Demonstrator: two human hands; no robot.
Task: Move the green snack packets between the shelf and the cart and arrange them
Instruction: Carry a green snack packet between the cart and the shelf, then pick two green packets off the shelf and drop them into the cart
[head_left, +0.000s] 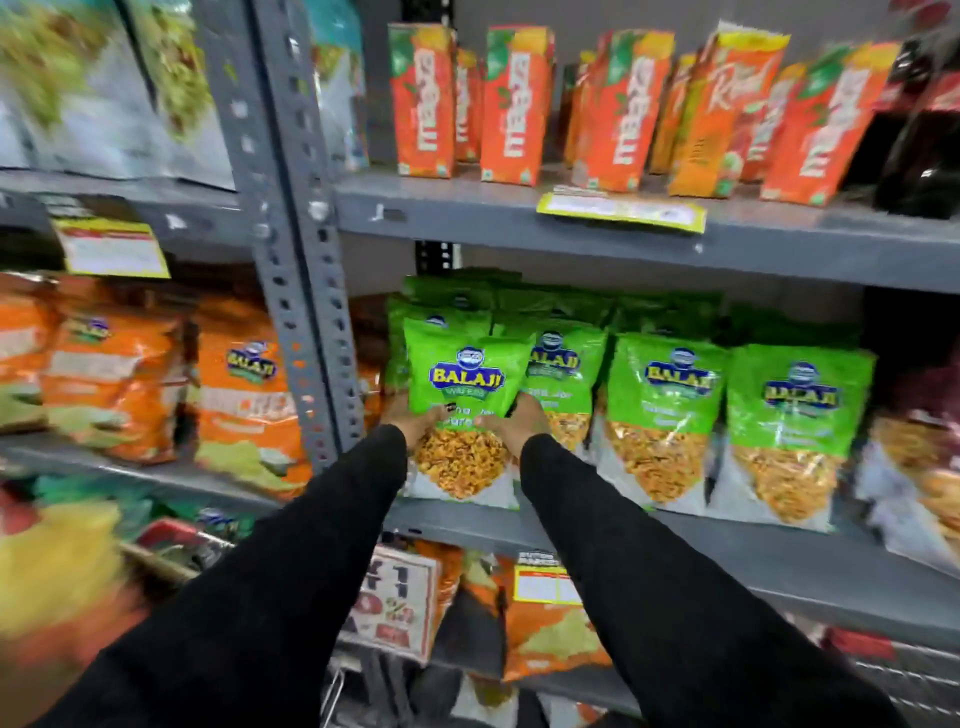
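Observation:
A green Balaji snack packet (464, 395) stands upright at the front left of the grey middle shelf (779, 551). My left hand (413, 423) grips its left side and my right hand (511, 423) grips its right side, both in black sleeves. More green packets (667, 415) stand in rows to its right and behind it, and one more (797, 431) sits further right. A wire cart corner (914, 675) shows at the bottom right; its contents are hidden.
Orange juice cartons (511, 104) line the shelf above. Orange snack bags (244, 410) fill the left bay beyond a grey slotted upright (291, 249). Yellow price tags (621, 213) hang on shelf edges. Other packets (550, 629) sit on the lower shelf.

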